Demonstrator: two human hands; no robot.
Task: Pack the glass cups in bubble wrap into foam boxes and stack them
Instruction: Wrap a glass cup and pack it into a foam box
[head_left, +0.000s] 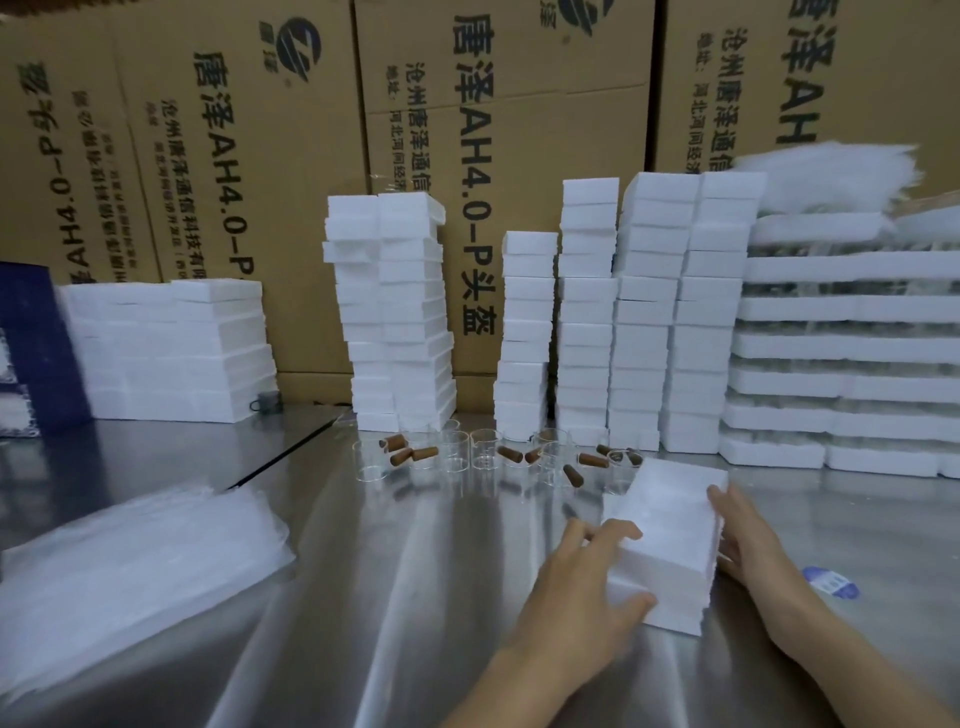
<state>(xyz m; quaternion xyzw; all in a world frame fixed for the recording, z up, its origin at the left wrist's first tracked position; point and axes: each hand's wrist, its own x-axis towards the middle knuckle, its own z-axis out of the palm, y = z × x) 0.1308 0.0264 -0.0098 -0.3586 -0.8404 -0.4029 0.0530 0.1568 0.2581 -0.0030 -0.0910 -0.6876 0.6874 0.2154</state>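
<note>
Foam box (670, 530) – where's it at, op?

Front-right on my feed, spotter. White block, lying flat on the steel table (415, 597), long side running away from me.

Hands?

Both on it. Left hand (587, 582) grips the near-left corner: thumb vs the near face, fingers bent over the top edge. Right hand (748, 540) clasps the rt side, one fingertip up on the top edge. Bit of motion blur, so no finer detail than that.

Copy. Cups?

Clear glass cups (483, 452) stand in a loose row on the table just behind the box. Brown cylinders (509, 453) lie among them, some tipped vs the glass.

Wrap?

Front-left there's a slumped pile of translucent sheets (130, 571). Prob the bubble wrap, but too blurred to be sure.

And the bkgd?

Tall foam box stacks (587, 312) side by side along the back, a couple leaning a little. A lower, wider stack (171, 348) sits far left, w/ a small dark grey item (267, 402) at its foot. Far rt, long foam trays (841, 353) are layered, glass showing between the layers. Printed cardboard cartons (260, 156) wall off everything behind. Blue-and-white label (831, 581) lies on the table just rt of my rt wrist.
</note>
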